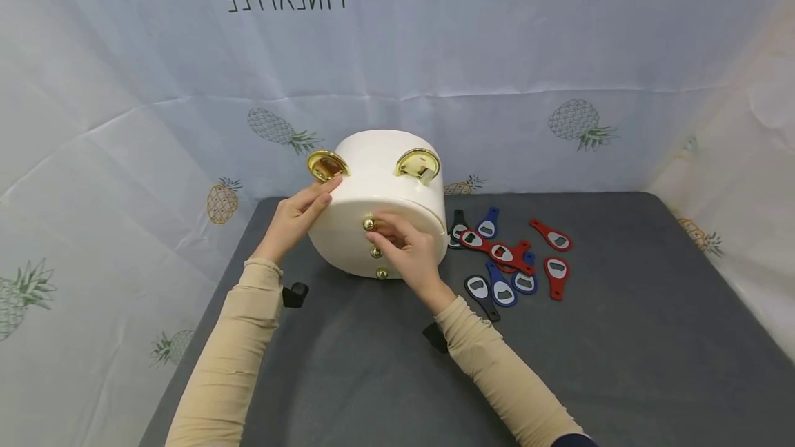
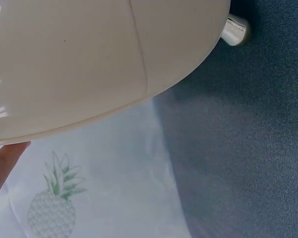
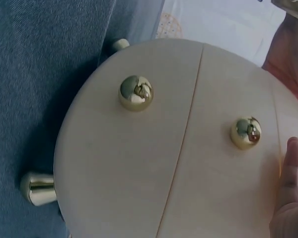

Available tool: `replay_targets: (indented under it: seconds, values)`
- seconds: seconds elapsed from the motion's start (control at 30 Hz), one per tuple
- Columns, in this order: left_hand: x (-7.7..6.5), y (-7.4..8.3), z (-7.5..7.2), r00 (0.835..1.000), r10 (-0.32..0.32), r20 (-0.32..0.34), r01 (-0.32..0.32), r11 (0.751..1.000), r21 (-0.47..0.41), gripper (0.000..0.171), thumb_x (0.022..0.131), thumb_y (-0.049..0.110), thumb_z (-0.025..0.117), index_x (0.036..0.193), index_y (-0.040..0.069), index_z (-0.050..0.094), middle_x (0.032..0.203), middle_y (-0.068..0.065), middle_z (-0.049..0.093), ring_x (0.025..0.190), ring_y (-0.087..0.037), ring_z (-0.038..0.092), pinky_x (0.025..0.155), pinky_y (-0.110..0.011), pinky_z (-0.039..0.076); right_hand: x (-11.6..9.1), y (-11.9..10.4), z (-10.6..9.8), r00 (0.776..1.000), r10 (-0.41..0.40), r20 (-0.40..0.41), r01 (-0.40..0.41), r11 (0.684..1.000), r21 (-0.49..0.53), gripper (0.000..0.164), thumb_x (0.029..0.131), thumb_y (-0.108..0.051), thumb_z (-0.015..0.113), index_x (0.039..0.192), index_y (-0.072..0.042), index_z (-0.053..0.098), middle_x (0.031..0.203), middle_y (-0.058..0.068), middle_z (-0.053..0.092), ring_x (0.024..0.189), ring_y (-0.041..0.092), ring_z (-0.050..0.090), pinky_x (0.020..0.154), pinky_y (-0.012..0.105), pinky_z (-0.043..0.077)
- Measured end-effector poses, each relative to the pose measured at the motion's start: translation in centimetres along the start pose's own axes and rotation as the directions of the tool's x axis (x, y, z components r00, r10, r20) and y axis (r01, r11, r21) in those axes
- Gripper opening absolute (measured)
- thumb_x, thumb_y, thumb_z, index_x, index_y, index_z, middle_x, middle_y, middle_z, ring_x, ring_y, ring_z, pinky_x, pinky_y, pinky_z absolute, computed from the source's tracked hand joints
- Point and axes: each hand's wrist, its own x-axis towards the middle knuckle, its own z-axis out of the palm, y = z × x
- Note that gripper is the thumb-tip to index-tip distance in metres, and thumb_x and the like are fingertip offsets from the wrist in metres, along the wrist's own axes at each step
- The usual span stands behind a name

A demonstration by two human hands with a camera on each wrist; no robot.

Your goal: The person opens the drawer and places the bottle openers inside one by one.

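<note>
A white rounded box [image 1: 391, 164] with three gold knobs down its front stands on the table. Seams [image 3: 181, 141] divide that front into sections. My right hand [image 1: 413, 254] is at the top knob [image 1: 369, 224], thumb and forefinger pinching around it. Below are the middle knob [image 1: 376, 252] and the bottom knob [image 1: 381, 273]. My left hand [image 1: 299, 216] rests with extended fingers on the box's upper left edge, just under a gold ear-shaped piece [image 1: 327, 165]. In the left wrist view one fingertip [image 2: 12, 153] meets the rim.
Several red, blue and black bottle openers [image 1: 509, 257] lie loosely piled right of the box on the dark grey table [image 1: 590, 364]. A second gold ear piece [image 1: 419, 164] sits on the box's upper right. Pineapple-printed cloth [image 1: 497, 54] hangs behind. Short gold feet [image 3: 38, 188] support the box.
</note>
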Motion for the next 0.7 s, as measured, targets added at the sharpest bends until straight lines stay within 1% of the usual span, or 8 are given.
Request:
replay_targets:
  seconds: [0.07, 0.17, 0.23, 0.27, 0.37, 0.43, 0.47, 0.7]
  values:
    - [-0.2, 0.5, -0.2, 1.0, -0.002, -0.001, 0.002, 1.0, 0.0, 0.034, 0.088, 0.046, 0.044, 0.122, 0.05, 0.043, 0.134, 0.018, 0.041, 0.133, -0.016, 0.026, 0.105, -0.047, 0.031, 0.1, -0.5, 0.2, 1.0, 0.01, -0.002, -0.01, 1.0, 0.015, 0.029, 0.074, -0.001, 0.066, 0.103, 0.003, 0.061, 0.082, 0.018, 0.068, 0.069, 0.022, 0.066, 0.055, 0.024, 0.054]
    - [-0.6, 1.5, -0.4, 1.0, -0.001, 0.001, 0.001, 1.0, -0.005, 0.034, 0.089, 0.041, 0.045, 0.122, 0.047, 0.044, 0.135, 0.013, 0.041, 0.133, -0.017, 0.026, 0.104, -0.047, 0.031, 0.0, 0.3, 0.5, 1.0, 0.006, -0.008, -0.006, 1.0, 0.023, 0.029, 0.074, -0.002, 0.066, 0.102, 0.001, 0.061, 0.081, 0.017, 0.068, 0.069, 0.019, 0.066, 0.056, 0.023, 0.053]
    - [-0.9, 2.2, -0.5, 1.0, 0.003, -0.001, -0.003, 1.0, -0.013, 0.035, 0.089, 0.037, 0.047, 0.124, 0.043, 0.045, 0.135, 0.009, 0.042, 0.133, -0.02, 0.026, 0.104, -0.048, 0.031, -0.2, 1.2, 0.6, 1.0, -0.015, -0.016, 0.015, 0.999, 0.031, 0.028, 0.075, -0.006, 0.066, 0.103, -0.003, 0.062, 0.081, 0.014, 0.069, 0.069, 0.014, 0.066, 0.055, 0.021, 0.053]
    - [-1.0, 2.4, -0.5, 1.0, 0.005, -0.008, -0.005, 1.0, -0.021, 0.035, 0.089, 0.036, 0.047, 0.124, 0.042, 0.046, 0.135, 0.008, 0.043, 0.133, -0.02, 0.027, 0.104, -0.047, 0.031, -0.7, 3.1, 1.1, 0.999, -0.035, -0.017, 0.036, 0.999, 0.038, 0.027, 0.077, -0.009, 0.065, 0.104, -0.006, 0.062, 0.082, 0.012, 0.069, 0.07, 0.011, 0.066, 0.057, 0.02, 0.052]
    - [-0.9, 2.1, -0.4, 1.0, 0.004, -0.019, -0.005, 1.0, -0.02, 0.035, 0.089, 0.035, 0.048, 0.123, 0.042, 0.046, 0.134, 0.008, 0.044, 0.132, -0.022, 0.028, 0.104, -0.048, 0.032, -1.0, 5.3, 1.3, 0.997, -0.076, -0.023, 0.077, 0.995, 0.06, 0.03, 0.079, -0.015, 0.064, 0.108, -0.012, 0.061, 0.086, 0.003, 0.07, 0.074, 0.005, 0.065, 0.058, 0.016, 0.051]
    - [-0.7, 1.6, -0.2, 1.0, 0.007, -0.028, -0.007, 1.0, 0.003, 0.035, 0.088, 0.037, 0.048, 0.122, 0.045, 0.045, 0.134, 0.01, 0.043, 0.131, -0.021, 0.03, 0.103, -0.047, 0.033, -1.1, 5.7, 1.3, 0.996, -0.084, -0.023, 0.086, 0.994, 0.068, 0.03, 0.079, -0.016, 0.065, 0.108, -0.013, 0.062, 0.085, 0.002, 0.07, 0.074, 0.004, 0.065, 0.057, 0.015, 0.051]
    - [-0.6, 1.2, -0.1, 0.999, 0.008, -0.032, -0.008, 1.0, 0.014, 0.035, 0.088, 0.039, 0.048, 0.121, 0.047, 0.045, 0.134, 0.012, 0.043, 0.131, -0.019, 0.031, 0.102, -0.047, 0.035, -1.1, 5.8, 1.2, 0.997, -0.079, -0.019, 0.081, 0.994, 0.068, 0.029, 0.079, -0.016, 0.065, 0.108, -0.013, 0.062, 0.084, 0.002, 0.07, 0.073, 0.005, 0.065, 0.057, 0.016, 0.051]
    - [-0.5, 0.1, 0.5, 0.996, 0.044, -0.076, -0.039, 0.996, 0.077, 0.034, 0.087, 0.046, 0.046, 0.12, 0.053, 0.041, 0.135, 0.01, 0.042, 0.125, -0.019, 0.041, 0.094, -0.046, 0.042, -0.1, 1.2, 0.0, 0.999, 0.028, 0.025, -0.03, 0.999, 0.046, 0.024, 0.077, -0.008, 0.065, 0.1, -0.004, 0.064, 0.078, 0.014, 0.069, 0.067, 0.017, 0.066, 0.055, 0.023, 0.053]
